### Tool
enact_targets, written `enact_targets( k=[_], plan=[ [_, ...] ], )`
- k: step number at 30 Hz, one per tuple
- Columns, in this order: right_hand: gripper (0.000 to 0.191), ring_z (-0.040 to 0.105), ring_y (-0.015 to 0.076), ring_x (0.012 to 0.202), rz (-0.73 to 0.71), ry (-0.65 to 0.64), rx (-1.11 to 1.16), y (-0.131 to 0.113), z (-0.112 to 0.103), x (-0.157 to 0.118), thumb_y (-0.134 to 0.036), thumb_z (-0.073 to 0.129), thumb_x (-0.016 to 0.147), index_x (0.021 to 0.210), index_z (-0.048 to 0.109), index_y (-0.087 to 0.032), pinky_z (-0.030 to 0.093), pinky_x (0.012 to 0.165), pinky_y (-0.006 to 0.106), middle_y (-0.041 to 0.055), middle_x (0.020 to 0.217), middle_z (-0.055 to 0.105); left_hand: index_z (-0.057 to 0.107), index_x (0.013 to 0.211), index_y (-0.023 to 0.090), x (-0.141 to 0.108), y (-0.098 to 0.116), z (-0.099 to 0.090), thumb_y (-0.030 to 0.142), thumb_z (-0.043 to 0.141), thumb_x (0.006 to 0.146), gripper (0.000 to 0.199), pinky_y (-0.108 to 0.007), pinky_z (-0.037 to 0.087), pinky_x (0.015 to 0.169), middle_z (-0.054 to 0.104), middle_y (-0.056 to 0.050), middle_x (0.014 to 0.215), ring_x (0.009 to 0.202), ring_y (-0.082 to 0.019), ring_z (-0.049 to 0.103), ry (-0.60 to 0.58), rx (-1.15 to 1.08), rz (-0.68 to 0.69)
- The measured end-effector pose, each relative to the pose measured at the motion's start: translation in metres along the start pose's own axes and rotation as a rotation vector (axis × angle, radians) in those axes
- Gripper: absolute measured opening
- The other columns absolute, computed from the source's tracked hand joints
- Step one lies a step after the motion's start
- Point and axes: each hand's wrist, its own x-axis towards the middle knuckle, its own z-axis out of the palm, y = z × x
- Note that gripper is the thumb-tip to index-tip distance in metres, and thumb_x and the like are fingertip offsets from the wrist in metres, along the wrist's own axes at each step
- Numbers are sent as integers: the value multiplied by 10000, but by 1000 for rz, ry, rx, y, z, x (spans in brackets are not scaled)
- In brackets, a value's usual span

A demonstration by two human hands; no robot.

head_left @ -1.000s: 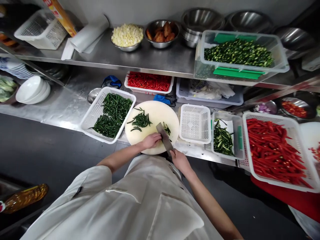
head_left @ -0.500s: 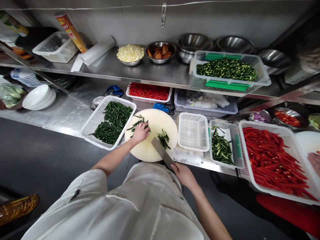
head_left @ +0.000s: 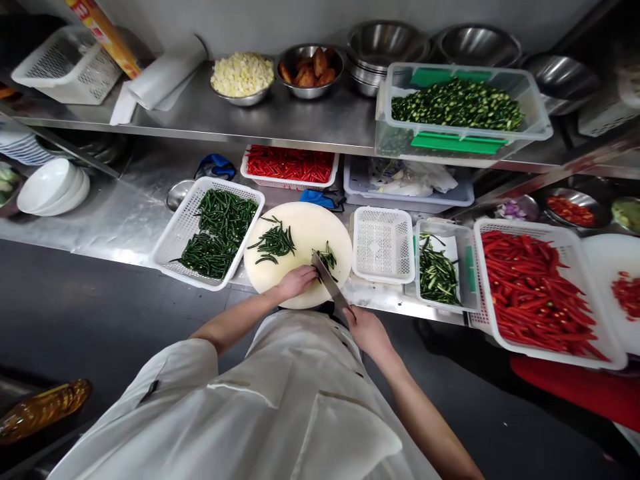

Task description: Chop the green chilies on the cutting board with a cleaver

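A round white cutting board point(head_left: 310, 230) lies on the steel counter, with a loose pile of whole green chilies point(head_left: 274, 242) on its left part and a small heap of cut green chilies point(head_left: 329, 256) on its right. My right hand point(head_left: 367, 330) grips the handle of a cleaver point(head_left: 330, 285) whose blade rests on the board's near edge. My left hand point(head_left: 296, 281) presses down beside the blade, fingers curled; whatever chili lies under it is hidden.
A white basket of green chilies point(head_left: 213, 233) stands left of the board, an empty white basket point(head_left: 383, 243) right of it, then a tub of split green chilies point(head_left: 443, 273) and a big basket of red chilies point(head_left: 537, 293). Bowls and tubs fill the shelf above.
My left hand left the chili pile and came back to the board's near edge beside the cleaver. The cleaver blade moved up onto the board against that hand.
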Motion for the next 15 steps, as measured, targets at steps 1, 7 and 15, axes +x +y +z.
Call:
enact_targets(
  k=[1,7,15],
  plan=[
    [404,732,252,953,4,-12,8,3,-1,-2,-405,364,1127,1100,715,-207,395,773,293,118,1022,793,698,1254,189,1,-1,-1,244,436,1096,312,-394,597,1038,703,-105,1270,1168,-219,669,1,-10,0],
    [354,724,264,1023,-19,23,51,-13,6,33,-333,406,1114,1138,705,-145,416,823,294,168,1101,777,706,1214,199,4,-2,-1,249,446,1088,294,-409,583,1041,708,-106,1226,1162,-229,661,-21,-78,-17],
    [415,713,220,843,-27,82,206,-26,-1,51,-384,356,1125,1027,707,-186,426,770,279,81,837,761,706,1240,232,20,-16,-37,292,509,1053,278,-449,502,1035,700,-114,1267,1192,-271,622,-67,155,7]
  ],
)
